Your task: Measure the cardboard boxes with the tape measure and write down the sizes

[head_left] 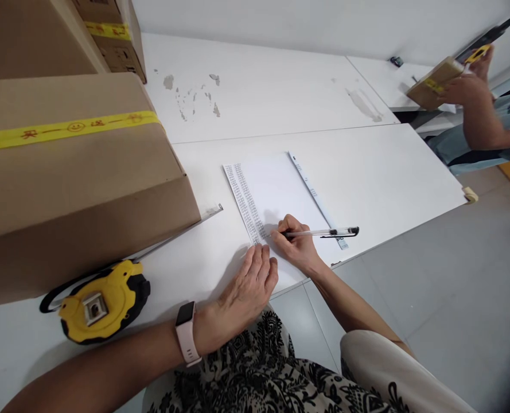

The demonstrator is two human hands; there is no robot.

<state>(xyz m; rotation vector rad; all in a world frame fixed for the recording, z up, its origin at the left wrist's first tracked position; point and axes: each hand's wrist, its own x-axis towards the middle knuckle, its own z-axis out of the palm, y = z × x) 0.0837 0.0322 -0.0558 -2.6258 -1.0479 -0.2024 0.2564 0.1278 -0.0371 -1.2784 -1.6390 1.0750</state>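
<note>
A white sheet of paper lies on the white table, with two columns of small handwriting along its left side. My right hand grips a clear gel pen with black ends, its tip at the lower end of the second column. Flat on the near edge of the paper rests my left hand, fingers stretched out and holding nothing. To the left of it is a yellow and black tape measure. Its metal blade runs out along the bottom of a cardboard box.
More cardboard boxes stand at the back left. Patches of peeled surface mark the white table. At the far right a co-worker's hands hold a small carton and something yellow and black. Tiled floor lies beyond the table's near edge.
</note>
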